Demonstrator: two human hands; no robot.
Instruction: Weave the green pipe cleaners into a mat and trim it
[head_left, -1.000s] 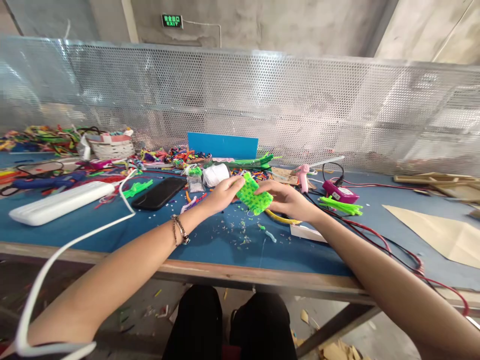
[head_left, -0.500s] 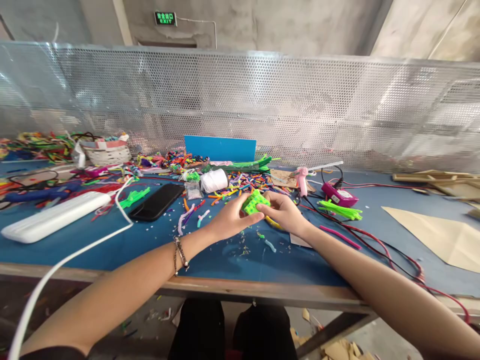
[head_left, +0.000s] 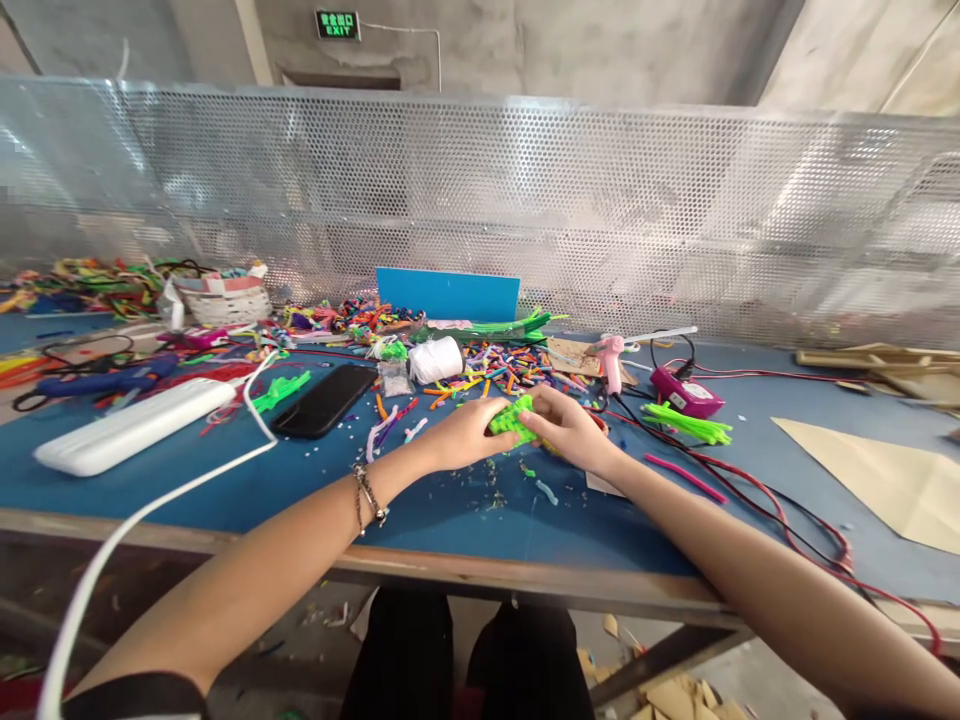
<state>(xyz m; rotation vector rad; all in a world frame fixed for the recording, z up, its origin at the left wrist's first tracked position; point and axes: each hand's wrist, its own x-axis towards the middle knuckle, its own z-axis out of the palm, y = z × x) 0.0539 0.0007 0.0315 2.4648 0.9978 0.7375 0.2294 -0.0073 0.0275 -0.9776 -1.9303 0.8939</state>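
Between my hands, just above the blue table (head_left: 450,510), is a bright green woven piece that looks made of fuzzy pipe cleaners (head_left: 512,424). My left hand (head_left: 469,436) grips its left side, fingers behind it and thumb in front. On its right side my right hand (head_left: 564,428) pinches it, thumb across the front face. The fingers partly cover the piece. Under and behind the right hand a yellow bit shows in part. Short green and light blue pipe cleaner scraps (head_left: 546,491) lie on the table below the hands.
A phone (head_left: 325,401), a white power strip (head_left: 139,425) and a spool of white thread (head_left: 436,360) lie to the left. Rightward are a pink glue gun (head_left: 612,362), a magenta box (head_left: 686,391), green pipe cleaners (head_left: 686,424) and cables. A perforated metal screen (head_left: 480,200) stands behind.
The green piece has turned slightly in my hands, and its front face now shows at another tilt. Both hands keep hold of it. The whole view has shifted a little.
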